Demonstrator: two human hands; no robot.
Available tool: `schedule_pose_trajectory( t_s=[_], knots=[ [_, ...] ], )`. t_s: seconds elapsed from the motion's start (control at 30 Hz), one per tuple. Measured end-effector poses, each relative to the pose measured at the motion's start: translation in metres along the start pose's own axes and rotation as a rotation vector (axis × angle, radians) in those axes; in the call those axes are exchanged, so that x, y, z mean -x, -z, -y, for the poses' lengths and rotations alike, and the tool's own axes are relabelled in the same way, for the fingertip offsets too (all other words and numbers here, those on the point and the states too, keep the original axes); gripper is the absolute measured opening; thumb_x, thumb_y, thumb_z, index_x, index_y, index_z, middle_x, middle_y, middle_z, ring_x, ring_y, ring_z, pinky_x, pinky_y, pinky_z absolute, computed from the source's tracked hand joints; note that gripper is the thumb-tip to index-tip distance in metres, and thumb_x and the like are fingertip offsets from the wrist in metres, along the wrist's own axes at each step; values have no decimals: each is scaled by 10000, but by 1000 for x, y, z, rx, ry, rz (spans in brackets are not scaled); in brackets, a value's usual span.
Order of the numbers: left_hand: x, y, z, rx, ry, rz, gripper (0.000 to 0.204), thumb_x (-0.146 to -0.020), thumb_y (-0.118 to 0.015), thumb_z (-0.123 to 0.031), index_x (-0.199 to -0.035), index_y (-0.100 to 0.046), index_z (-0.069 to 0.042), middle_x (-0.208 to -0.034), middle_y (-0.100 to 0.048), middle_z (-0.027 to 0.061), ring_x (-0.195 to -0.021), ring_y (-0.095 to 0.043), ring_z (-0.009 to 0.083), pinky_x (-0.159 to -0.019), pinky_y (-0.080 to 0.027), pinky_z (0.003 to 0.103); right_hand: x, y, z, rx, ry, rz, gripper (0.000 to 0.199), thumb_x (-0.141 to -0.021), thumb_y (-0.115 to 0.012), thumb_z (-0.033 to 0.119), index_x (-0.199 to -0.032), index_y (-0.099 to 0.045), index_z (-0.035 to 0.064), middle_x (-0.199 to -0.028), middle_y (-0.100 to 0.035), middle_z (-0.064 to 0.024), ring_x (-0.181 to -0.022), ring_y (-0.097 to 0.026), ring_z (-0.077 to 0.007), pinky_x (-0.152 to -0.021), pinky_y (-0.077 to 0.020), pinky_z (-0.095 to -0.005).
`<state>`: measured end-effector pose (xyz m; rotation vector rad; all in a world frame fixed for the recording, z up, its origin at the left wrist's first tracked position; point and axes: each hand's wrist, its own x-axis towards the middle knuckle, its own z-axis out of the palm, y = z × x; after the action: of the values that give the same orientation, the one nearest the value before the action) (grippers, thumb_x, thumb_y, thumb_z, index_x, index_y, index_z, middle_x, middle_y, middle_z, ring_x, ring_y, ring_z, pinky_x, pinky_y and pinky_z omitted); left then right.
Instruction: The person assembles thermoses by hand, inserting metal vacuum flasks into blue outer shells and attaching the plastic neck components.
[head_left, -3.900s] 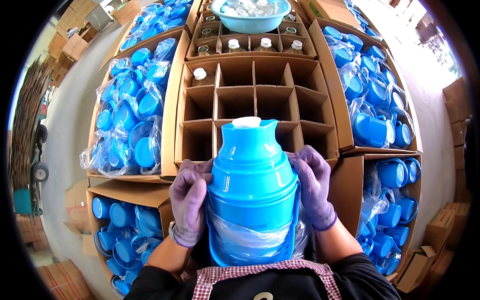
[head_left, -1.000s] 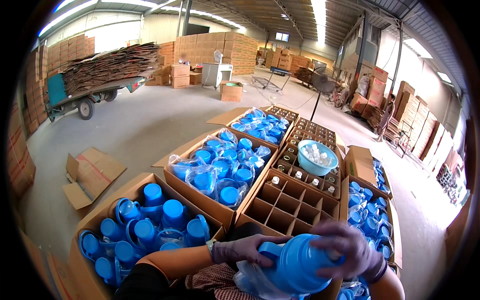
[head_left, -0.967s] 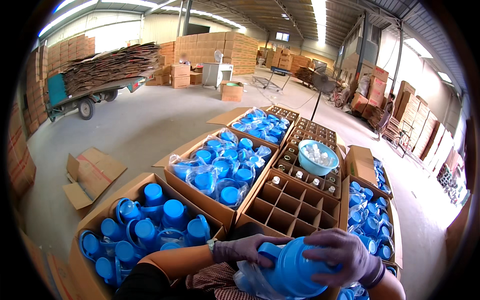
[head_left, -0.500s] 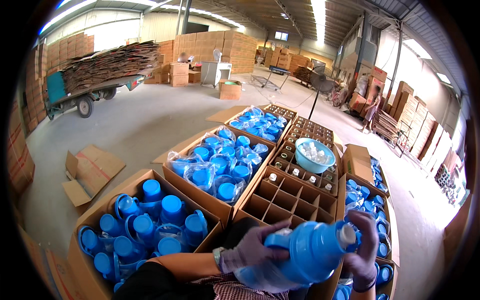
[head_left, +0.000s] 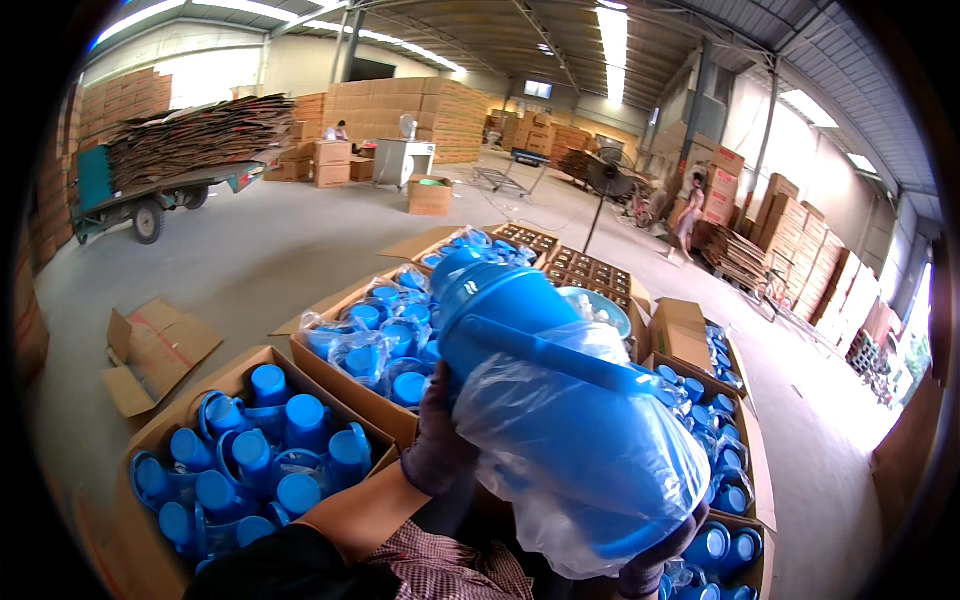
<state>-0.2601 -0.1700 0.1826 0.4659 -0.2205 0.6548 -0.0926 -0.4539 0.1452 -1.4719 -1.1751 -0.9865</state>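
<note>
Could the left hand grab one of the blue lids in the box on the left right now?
Probably not yet. The left hand is busy holding up the big blue jug in its plastic bag. The box of blue lids lies open just below, nothing covering it.

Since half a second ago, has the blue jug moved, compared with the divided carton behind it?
Yes. The blue jug has come up and toward the camera, tilted with its top to the upper left. It now hides most of the divided carton, held by the left hand and right hand.
</note>
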Motion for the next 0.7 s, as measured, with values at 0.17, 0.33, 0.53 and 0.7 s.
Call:
schedule_pose_trajectory(
  t_s=[0.17,0.33,0.53,0.7],
  knots=[
    [8,17,10,-49,2,-61,938,-981,-475,-710,-1628,-262,-66,-1625,-379,245,-1466,-405,463,-1218,-321,640,1,3,1,-95,57,106,279,-798,-859,139,-1022,-710,61,-1179,-646,-153,-1082,-652,-329,-931,-539,-458],
    [4,28,19,232,156,28,939,-984,-457,-721,-1631,-260,-69,-1631,-376,238,-1459,-413,462,-1208,-330,648,22,10,-12,46,84,48,449,-786,-860,145,-1176,-653,63,-1167,-655,-174,-1060,-653,-389,-938,-534,-505],
    [4,23,38,132,28,-18,852,-999,-519,-677,-1598,-347,-95,-1606,-430,205,-1422,-461,441,-1180,-370,645,43,3,-13,9,-108,38,440,-822,-826,82,-1225,-651,60,-1064,-713,-167,-983,-700,-285,-875,-553,-408],
    [6,29,18,-74,-145,-146,810,-1007,-544,-650,-1585,-365,-112,-1605,-434,186,-1411,-473,436,-1165,-391,650,59,-22,-3,-248,-438,35,432,-826,-820,72,-1225,-652,59,-1062,-712,-164,-985,-699,-280,-877,-554,-406]
  ],
)
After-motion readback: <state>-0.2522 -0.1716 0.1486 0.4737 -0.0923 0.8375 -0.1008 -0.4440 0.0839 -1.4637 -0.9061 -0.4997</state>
